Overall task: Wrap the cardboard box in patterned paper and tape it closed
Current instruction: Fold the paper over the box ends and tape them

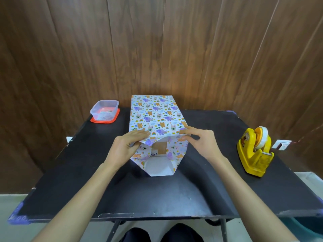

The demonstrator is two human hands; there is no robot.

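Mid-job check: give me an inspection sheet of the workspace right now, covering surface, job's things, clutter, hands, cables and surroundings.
Surface: black table, blue tape on its near left corner.
Job's things: patterned paper wrapped round the cardboard box, near end open with brown card showing; yellow tape dispenser stands to the right, apart.
Clutter: clear container on a red lid, far left; small white object at the right edge, unclear.
Hands: left hand and right hand each pinch the paper's top flap at the open end.
Cables: nothing seen for certain; a thin reddish strand by the white object, too small to tell.
Surroundings: wood-panelled wall behind; pale floor below.
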